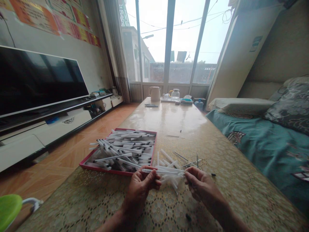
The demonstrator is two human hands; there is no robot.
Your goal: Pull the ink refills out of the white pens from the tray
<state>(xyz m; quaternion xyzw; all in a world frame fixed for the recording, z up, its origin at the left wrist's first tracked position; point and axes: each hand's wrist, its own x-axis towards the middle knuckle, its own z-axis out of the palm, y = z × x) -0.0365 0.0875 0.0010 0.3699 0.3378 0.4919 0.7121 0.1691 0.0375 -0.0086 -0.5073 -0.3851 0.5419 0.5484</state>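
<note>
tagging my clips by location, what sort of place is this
Probably a living room in a home: a flat-screen television above a low cabinet on the left, a teal-covered sofa or bed on the right, and a long table between them.

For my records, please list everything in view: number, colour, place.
Table: one, beige patterned, centre.
Tray: one, red, table's left.
Tubes: many, white, tray and table.
Rods: several, dark, table.
Small pieces: several, black, table.
Pitcher: one, cream, table's far end.
Jug: one, clear, far end.
Packet: one, blue, far end.
Television: one, black, left.
Cabinet: one, white, under television.
Posters: several, red, left wall.
Window: one, bright, ahead.
Sofa: one, teal, right.
Cushion: one, grey, on sofa.
Left hand: one, bare, holding tubes.
Right hand: one, bare, holding tubes.
</note>
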